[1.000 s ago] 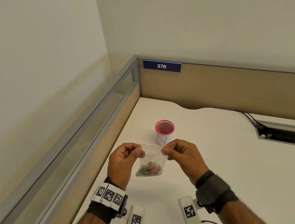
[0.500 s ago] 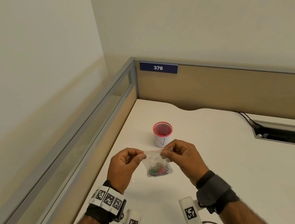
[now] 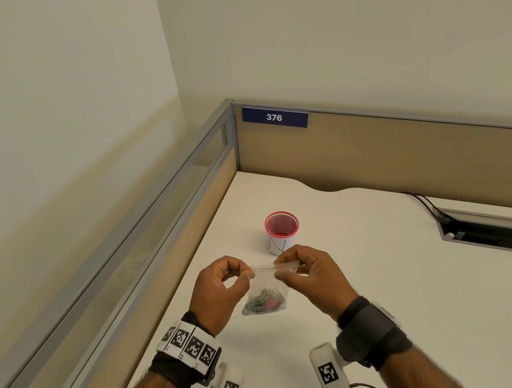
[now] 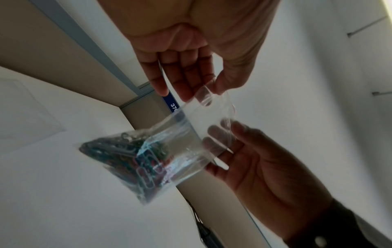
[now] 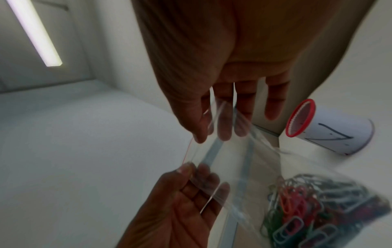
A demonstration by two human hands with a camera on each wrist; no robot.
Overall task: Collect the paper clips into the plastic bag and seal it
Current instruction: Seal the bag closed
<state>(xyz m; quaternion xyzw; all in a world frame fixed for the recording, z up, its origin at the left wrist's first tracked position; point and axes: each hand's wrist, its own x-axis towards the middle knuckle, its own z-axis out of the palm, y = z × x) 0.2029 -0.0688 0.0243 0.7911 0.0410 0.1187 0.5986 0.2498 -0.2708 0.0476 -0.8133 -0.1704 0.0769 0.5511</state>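
You have the small clear plastic zip bag (image 3: 265, 288) hanging in the air between your hands, above the white desk surface (image 3: 399, 288) near its 6 o'clock edge, and the mixed-colour metal paper clips (image 3: 265, 300) sit bunched in its bottom, so the collecting part looks done. Your left hand (image 3: 221, 289) pinches the top strip at its 9 o'clock end between thumb and forefinger, and your right hand (image 3: 310, 274) pinches the 3 o'clock end the same way, with the other fingers curled behind the film. Held like that, the mouth is drawn taut and level, and the thin red line of the zip (image 3: 262, 268) runs straight from one pinch to the other, which is what you want before pressing the tracks together; the weight of the clips keeps the bag hanging down and away from the closure. From the wrist views I cannot tell whether the strip is already shut along its length. My judgement is that sealing is the step in hand, and running a pinch along the strip should finish it. Beyond the bag at 12 o'clock stands the white cylindrical cup with a red rim (image 3: 282, 231), upright and well apart from your hands. At 3 o'clock lies the dark cable slot (image 3: 509, 236) in the desk, and the blue number plate reading 376 (image 3: 274, 117) sits on the tan partition at 12 o'clock.
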